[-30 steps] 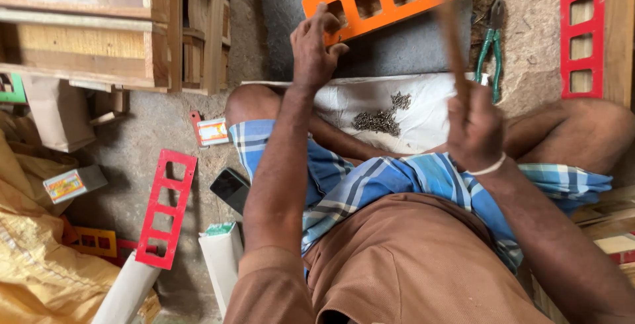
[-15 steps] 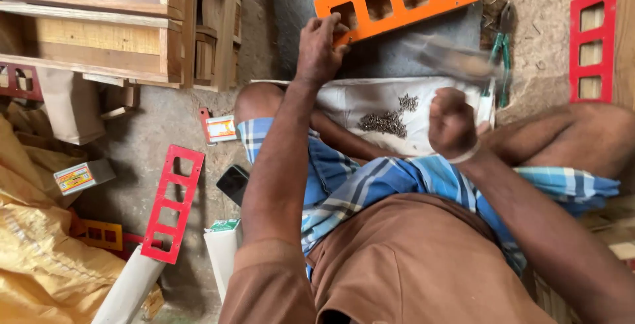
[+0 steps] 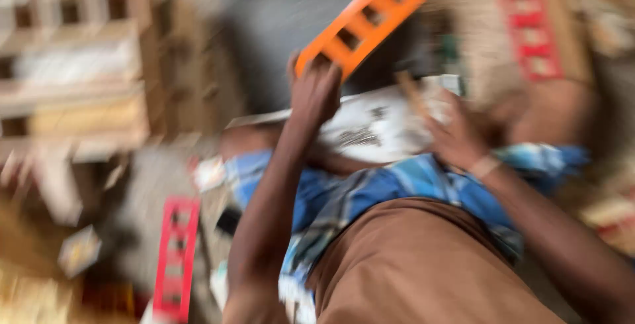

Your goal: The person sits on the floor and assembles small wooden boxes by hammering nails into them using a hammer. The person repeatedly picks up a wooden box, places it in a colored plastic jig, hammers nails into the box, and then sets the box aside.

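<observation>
Our left hand [image 3: 316,92] pins the orange frame [image 3: 360,23]; right hand [image 3: 456,140] grips a wooden handle [image 3: 411,93]. Fingers risk a mis-hit.

slanted orange slotted frame [image 3: 362,21], wooden handle [image 3: 411,92]

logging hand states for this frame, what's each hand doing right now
Left hand: fingers on the end of the orange slotted rectangular frame; grip lost in blur.
Right hand: closed around a brown wooden handle; its head is not visible.

Both hands forward: left hand [image 3: 316,92] outstretched, right hand [image 3: 456,140] fisted, blurred.
</observation>
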